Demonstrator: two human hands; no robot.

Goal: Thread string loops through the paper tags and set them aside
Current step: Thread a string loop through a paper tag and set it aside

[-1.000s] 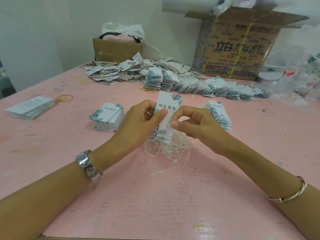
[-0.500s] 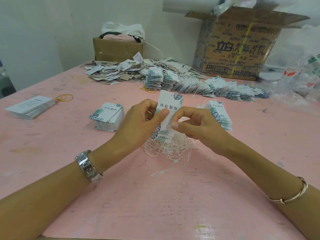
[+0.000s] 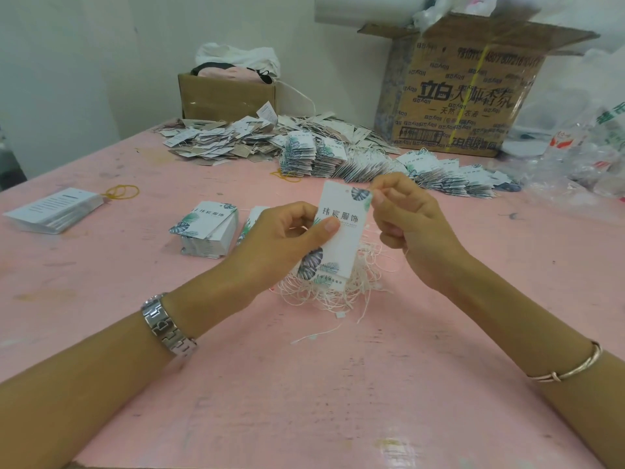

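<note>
Upward since a second ago went the right hand (image 3: 412, 228), now at the top corner of the tag (image 3: 341, 245). At left, a stringless stack (image 3: 208, 231) waits on the surface (image 3: 304, 384). The left hand (image 3: 280, 238) pinches the tag mid-height above loose strings (image 3: 338, 292). The right hand pinches its corner by the hole — any string there is too fine to see. Far and right lie threaded rows (image 3: 453, 179) — many done, many left.

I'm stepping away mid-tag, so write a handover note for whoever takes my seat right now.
Left hand grips a white leaf-printed paper tag over the pile of cream string loops.
Right hand pinches what looks like a string at the tag's top corner.
Done: fanned rows of strung tags at the back of the pink table.
Left: this tag, then the flat tag stack beside the left hand.
</note>
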